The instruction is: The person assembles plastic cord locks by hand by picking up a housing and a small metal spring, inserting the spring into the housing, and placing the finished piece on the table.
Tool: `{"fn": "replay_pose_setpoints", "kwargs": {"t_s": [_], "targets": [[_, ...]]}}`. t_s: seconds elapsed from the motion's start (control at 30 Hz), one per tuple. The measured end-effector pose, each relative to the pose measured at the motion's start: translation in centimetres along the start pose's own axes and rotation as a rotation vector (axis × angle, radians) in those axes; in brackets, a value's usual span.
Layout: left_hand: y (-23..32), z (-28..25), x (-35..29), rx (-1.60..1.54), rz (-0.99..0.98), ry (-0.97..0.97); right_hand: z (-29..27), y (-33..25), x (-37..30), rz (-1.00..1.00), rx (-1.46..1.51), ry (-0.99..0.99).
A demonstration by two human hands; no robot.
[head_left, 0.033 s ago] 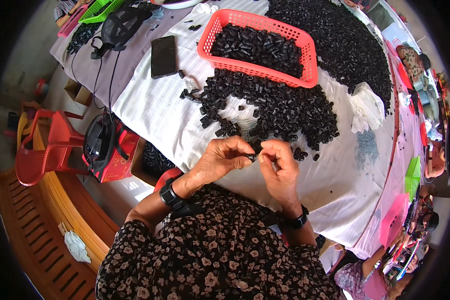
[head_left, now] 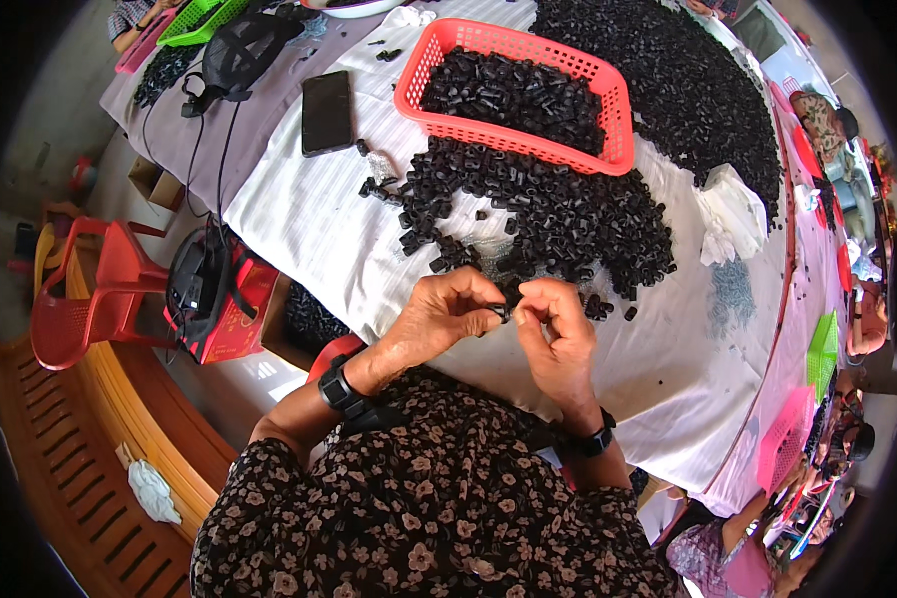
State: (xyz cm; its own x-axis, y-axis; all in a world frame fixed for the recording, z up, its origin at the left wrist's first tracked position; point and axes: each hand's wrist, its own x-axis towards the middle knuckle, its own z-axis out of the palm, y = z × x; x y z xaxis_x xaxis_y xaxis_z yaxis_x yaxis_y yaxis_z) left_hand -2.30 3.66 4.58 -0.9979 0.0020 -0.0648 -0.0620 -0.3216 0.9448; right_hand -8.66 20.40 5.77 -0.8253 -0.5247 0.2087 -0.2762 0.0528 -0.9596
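My left hand [head_left: 453,309] pinches a small black plastic piece [head_left: 499,312] between thumb and fingertips, just over the near edge of the cloth-covered table. Close beside it, the thumb and forefinger of my right hand [head_left: 558,339] are pressed together at the piece's end. Whatever lies between those fingertips is too small to make out. Beyond both hands spreads a loose heap of similar black pieces [head_left: 578,224], with some fine, thin silvery bits [head_left: 490,249] among them. Behind the heap stands a red perforated basket [head_left: 416,112], filled with more black pieces.
A larger black heap [head_left: 708,110] covers the far right. Crumpled white paper [head_left: 733,214] lies near a grey-blue patch of thin bits [head_left: 733,297]. A dark phone [head_left: 327,114] rests left of the basket. A red chair [head_left: 100,289] stands at left; other people work around the table.
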Motion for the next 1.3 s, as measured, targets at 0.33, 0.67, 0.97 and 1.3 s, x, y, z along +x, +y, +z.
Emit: {"fn": "replay_pose_setpoints", "kwargs": {"t_s": [0.33, 0.67, 0.97, 1.3], "targets": [[-1.2, -0.8, 0.2, -0.047, 0.087, 0.170, 0.2, 0.2, 0.1, 0.059, 0.015, -0.015], [-0.4, -0.7, -0.3, 0.204, 0.112, 0.153, 0.4, -0.7, 1.7, 0.082, 0.120, -0.031], [0.2, -0.9, -0.4, 0.311, 0.180, 0.103, 0.3, -0.9, 2.0, 0.011, -0.142, -0.154], [-0.8, -0.9, -0.8, 0.096, 0.075, 0.078, 0.0, 0.2, 2.4, 0.201, 0.121, -0.260]]}}
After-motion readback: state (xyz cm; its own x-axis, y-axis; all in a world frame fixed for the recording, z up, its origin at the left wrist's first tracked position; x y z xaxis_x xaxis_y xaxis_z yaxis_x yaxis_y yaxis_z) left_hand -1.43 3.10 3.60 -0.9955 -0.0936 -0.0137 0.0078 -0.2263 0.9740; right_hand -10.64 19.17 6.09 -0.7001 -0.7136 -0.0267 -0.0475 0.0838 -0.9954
